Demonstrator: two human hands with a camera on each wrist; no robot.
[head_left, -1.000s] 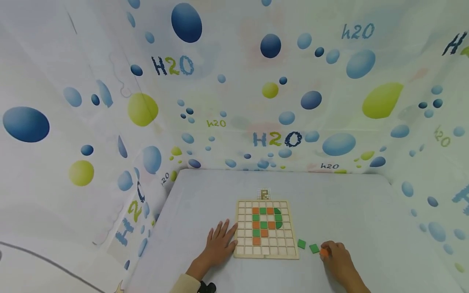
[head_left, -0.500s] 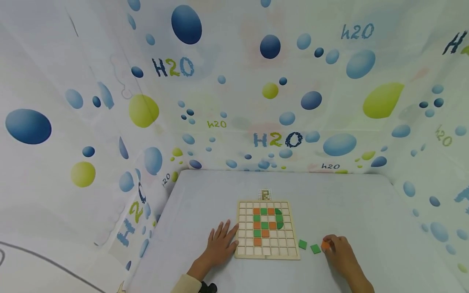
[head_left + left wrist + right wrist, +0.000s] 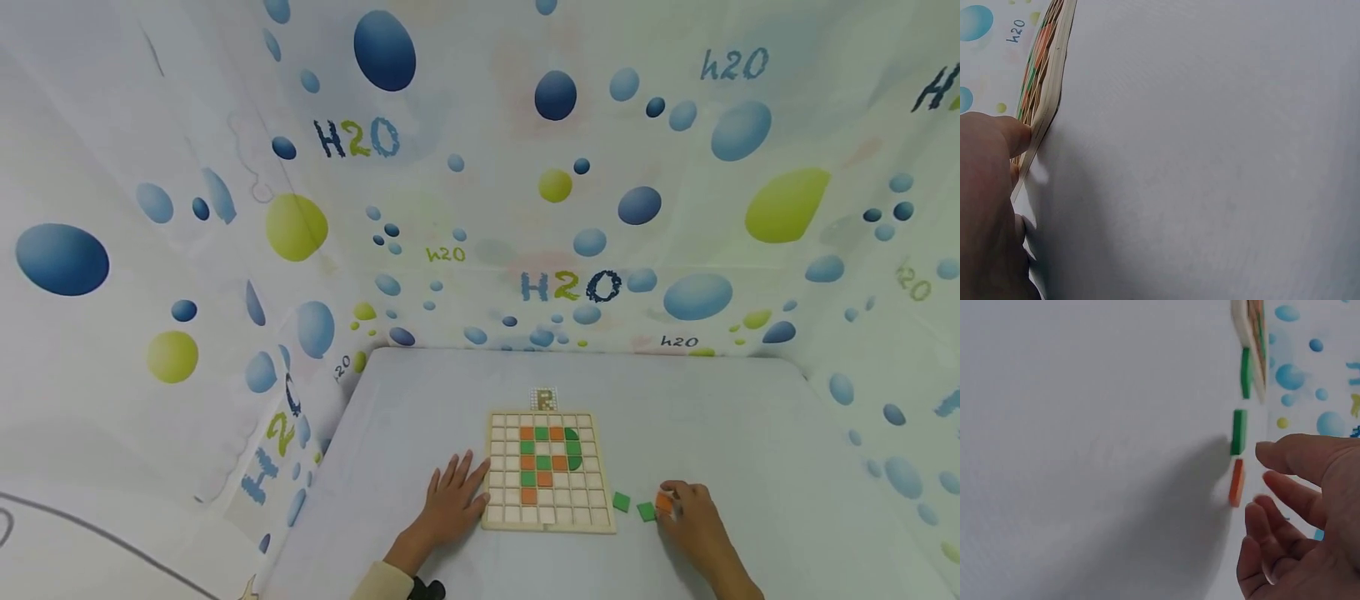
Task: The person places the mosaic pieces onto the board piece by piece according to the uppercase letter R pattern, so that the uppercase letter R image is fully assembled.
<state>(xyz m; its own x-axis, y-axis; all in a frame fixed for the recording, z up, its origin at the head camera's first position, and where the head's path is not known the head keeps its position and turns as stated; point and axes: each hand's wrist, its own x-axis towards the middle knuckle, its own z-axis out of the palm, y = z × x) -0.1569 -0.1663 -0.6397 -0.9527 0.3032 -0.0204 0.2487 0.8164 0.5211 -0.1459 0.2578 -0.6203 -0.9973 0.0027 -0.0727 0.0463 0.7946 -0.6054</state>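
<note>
A square wooden grid board (image 3: 550,517) lies on the table, with orange and green tiles forming a P shape in its cells. My left hand (image 3: 450,504) lies spread at the board's left side, its thumb and a fingertip touching the frame. To the right of the board, two loose green tiles (image 3: 622,502) and an orange tile (image 3: 664,502) lie in a row. My right hand (image 3: 693,521) hovers over the orange tile (image 3: 1237,483). In the right wrist view its thumb and loosely bent fingers are apart from that tile, holding nothing.
A small pattern card (image 3: 543,399) with a P-like figure lies just behind the board. The white table (image 3: 420,383) meets curtains printed with drops (image 3: 555,185) at the back and sides. A black object (image 3: 429,590) sits beside the left sleeve.
The orange tile has shifted slightly away from the person, closer beside the second green tile. My right hand has moved little, and my left hand stays at the board's edge.
</note>
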